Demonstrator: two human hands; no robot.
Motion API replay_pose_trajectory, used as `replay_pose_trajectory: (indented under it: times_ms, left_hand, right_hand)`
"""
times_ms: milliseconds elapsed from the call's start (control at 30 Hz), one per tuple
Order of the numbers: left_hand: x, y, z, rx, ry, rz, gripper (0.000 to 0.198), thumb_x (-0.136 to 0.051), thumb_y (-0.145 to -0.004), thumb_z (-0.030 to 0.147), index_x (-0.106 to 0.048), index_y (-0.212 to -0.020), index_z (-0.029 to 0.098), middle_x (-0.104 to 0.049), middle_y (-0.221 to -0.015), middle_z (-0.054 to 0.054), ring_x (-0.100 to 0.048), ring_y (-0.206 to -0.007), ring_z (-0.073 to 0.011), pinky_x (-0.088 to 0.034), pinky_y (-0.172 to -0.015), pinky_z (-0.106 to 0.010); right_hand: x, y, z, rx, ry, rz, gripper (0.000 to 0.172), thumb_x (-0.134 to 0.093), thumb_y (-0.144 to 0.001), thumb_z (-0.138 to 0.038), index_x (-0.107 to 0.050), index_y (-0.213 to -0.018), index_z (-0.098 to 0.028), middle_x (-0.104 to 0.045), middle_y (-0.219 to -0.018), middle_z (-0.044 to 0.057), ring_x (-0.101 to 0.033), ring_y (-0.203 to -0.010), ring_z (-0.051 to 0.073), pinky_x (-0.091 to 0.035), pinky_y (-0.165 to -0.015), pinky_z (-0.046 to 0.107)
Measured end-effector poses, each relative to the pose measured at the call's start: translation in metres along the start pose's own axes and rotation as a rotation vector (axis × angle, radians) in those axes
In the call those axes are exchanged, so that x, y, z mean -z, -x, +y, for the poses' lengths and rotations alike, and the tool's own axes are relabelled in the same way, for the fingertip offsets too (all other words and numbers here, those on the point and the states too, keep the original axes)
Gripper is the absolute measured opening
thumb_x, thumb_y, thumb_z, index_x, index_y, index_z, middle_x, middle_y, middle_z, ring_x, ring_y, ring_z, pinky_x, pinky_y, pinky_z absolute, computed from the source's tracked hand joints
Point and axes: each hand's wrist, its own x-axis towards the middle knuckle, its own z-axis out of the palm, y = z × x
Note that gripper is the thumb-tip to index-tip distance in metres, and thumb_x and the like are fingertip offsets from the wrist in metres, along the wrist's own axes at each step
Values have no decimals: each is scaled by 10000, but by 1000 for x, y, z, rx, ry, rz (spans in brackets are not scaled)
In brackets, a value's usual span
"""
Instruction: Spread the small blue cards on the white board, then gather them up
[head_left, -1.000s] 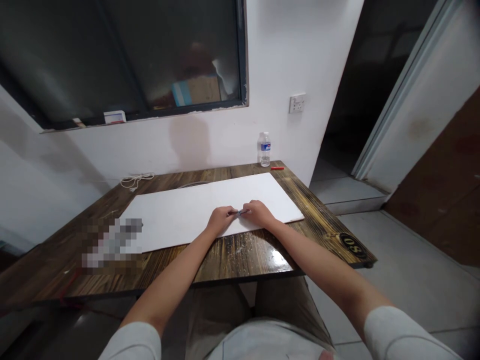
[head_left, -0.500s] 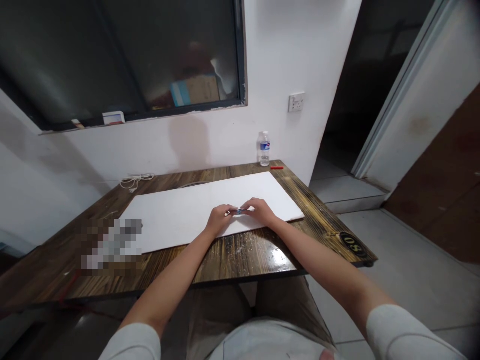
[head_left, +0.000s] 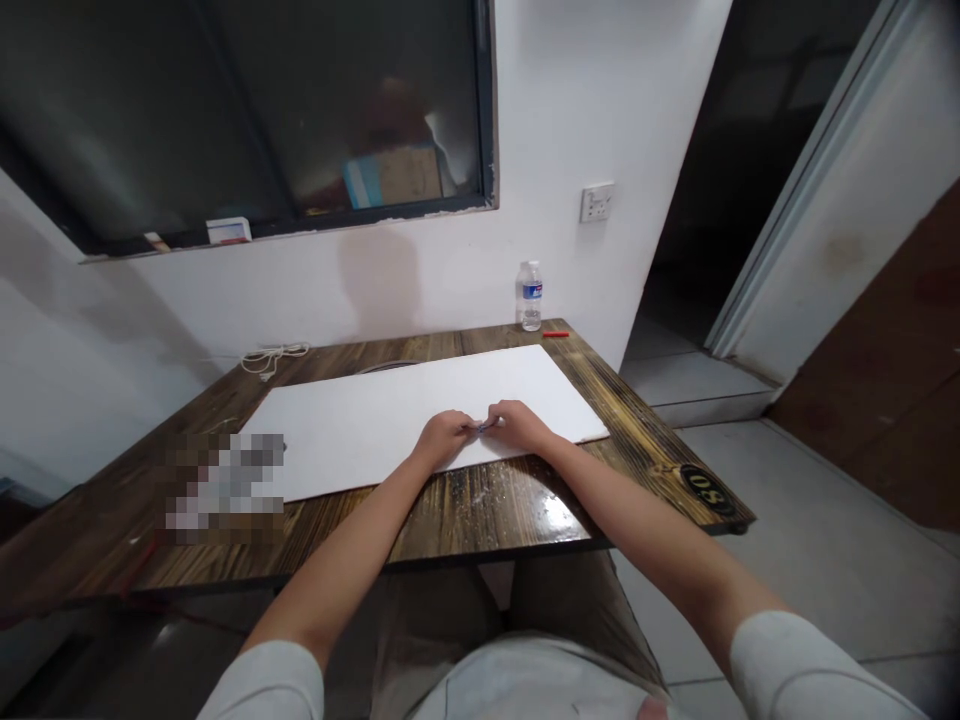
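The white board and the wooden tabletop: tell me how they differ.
The white board is plain matte white, while the wooden tabletop is dark brown with streaked grain. The white board is the smaller, lying on the wooden tabletop with wood showing beyond its edges. The wooden tabletop has a glossy glare and pale specks near its front edge; the white board shows neither. Both are flat and longer across than deep.
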Motion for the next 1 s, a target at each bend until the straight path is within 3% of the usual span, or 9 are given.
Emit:
replay_pose_trajectory:
  times_ms: [167, 367, 500, 600, 833, 1000]
  left_hand:
    - [1, -2, 3, -22, -105, -17, 135, -635, -848, 237, -752, -915, 233, -731, -880, -45, -626, -841, -202, -447, -756, -300]
    - [2, 0, 1, -54, 34, -16, 138, -650, -817, 185, -737, -920, 212, -719, -864, -44, -621, -824, -189, -451, -770, -296]
    - [3, 0, 1, 84, 151, 19, 183, -685, -784, 214, -737, -959, 197, -723, -842, -23, -624, -760, -169, -455, -725, -275]
    - [4, 0, 0, 188, 236, 43, 111, -697, -766, 231, -751, -849, 181, -736, -808, -20, -634, -738, -166, -454, -701, -267]
    - [4, 0, -1, 253, 306, 11, 56, -762, -682, 223, -756, -720, 183, -728, -711, -6, -626, -682, -153, -436, -649, -250]
    - [5, 1, 1, 261, 330, -25, 94, -768, -688, 276, -765, -732, 192, -739, -719, -10, -640, -686, -159, -440, -635, -249]
  right_hand:
    - [-2, -1, 2, -23, -9, 11, 42, -750, -733, -188, -708, -727, -190, -626, -723, 18, -540, -708, 154, -367, -667, 238]
    - [1, 1, 2, 6, -88, 17, 79, -757, -698, -142, -694, -675, -185, -628, -706, 10, -548, -697, 145, -381, -667, 238]
    - [1, 1, 3, -33, -203, 34, 54, -739, -707, -155, -696, -706, -188, -672, -714, -3, -574, -691, 136, -390, -652, 233]
    - [1, 1, 4, -93, -292, 53, 111, -761, -684, -207, -719, -786, -192, -697, -721, -11, -592, -677, 135, -402, -634, 230]
    - [4, 1, 7, -171, -358, -102, 175, -835, -582, -268, -696, -631, -174, -697, -647, -16, -575, -614, 126, -371, -563, 217]
    - [5, 2, 6, -130, -334, -136, 208, -856, -549, -276, -681, -599, -176, -677, -630, -21, -566, -624, 125, -367, -563, 215]
